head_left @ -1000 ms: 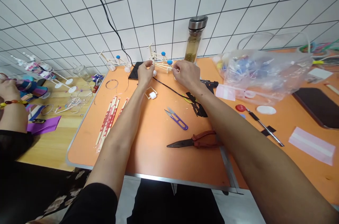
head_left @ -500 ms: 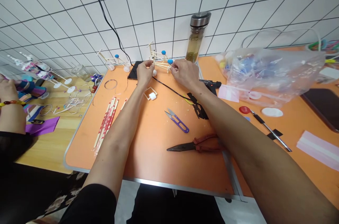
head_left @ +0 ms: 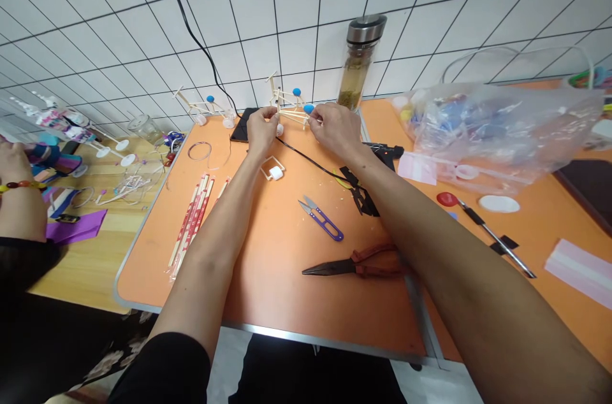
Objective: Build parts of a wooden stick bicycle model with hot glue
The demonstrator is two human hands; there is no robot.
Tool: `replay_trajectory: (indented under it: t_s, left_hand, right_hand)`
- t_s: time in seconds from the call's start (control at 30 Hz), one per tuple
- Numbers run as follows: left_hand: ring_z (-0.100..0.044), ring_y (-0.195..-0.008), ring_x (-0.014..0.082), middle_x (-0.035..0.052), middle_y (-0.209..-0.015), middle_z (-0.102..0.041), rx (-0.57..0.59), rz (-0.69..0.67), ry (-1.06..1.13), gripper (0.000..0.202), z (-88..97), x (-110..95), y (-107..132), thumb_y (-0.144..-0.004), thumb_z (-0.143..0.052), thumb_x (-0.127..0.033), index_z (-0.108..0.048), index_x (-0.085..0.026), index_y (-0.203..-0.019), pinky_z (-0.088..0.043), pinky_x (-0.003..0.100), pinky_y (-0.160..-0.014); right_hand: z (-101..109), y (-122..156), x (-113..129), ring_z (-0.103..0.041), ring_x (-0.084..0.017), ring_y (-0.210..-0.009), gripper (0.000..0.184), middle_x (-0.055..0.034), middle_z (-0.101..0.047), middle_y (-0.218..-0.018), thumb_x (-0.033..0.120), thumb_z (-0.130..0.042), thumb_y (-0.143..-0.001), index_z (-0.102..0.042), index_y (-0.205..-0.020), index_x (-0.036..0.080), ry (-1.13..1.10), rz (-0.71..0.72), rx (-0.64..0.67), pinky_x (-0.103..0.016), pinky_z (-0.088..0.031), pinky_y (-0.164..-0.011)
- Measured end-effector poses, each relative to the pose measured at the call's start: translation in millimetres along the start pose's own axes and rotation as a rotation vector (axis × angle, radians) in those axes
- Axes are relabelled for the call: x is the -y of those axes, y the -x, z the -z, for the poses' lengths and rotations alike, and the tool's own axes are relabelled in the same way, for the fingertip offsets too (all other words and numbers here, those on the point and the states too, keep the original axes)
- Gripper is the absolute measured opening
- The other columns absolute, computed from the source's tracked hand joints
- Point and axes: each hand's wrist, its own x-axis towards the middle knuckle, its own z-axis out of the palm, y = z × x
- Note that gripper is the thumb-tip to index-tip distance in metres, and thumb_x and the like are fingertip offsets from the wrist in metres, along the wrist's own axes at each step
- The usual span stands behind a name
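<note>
My left hand (head_left: 261, 133) and my right hand (head_left: 336, 130) both grip a small frame of thin wooden sticks (head_left: 289, 109) at the far side of the orange table (head_left: 268, 302). The frame has blue round caps (head_left: 297, 92) and white wheels or beads. My right fingers pinch it beside a blue cap, and my left fingers hold an upright stick. A black cable (head_left: 306, 158) runs beneath my hands across the tabletop. Part of the frame is hidden behind my fingers.
Nearby lie purple-handled thread snips (head_left: 322, 221), red-handled needle-nose pliers (head_left: 354, 266), wrapped chopsticks (head_left: 189, 229), a black phone (head_left: 243, 125), a glue gun (head_left: 385, 153), a glass bottle (head_left: 358, 63) and a plastic bag (head_left: 497, 136). A co-worker's hand (head_left: 14, 165) works at the left.
The view has shifted slightly, so the table items sit a little differently in the picture. My hands keep hold of the stick frame, with little visible movement.
</note>
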Motion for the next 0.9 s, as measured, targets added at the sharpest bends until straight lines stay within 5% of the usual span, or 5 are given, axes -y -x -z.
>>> replay_trajectory:
  t_s: [0.9]
  left_hand:
    - [-0.078,-0.106,0.0232,0.0069,-0.104,-0.085,0.003,-0.076,-0.014,0.016,-1.1,8.1,-1.8,-0.096,-0.070,-0.013,-0.084,-0.018,-0.103,-0.058,0.038,-0.109]
  right_hand:
    - [-5.2,-5.5,-2.6,-0.072,-0.031,-0.105,0.023,-0.0103,-0.085,-0.117,0.024,-0.058,-0.101,-0.081,-0.100,0.024,-0.006,-0.008,-0.031,-0.040,-0.044,-0.077]
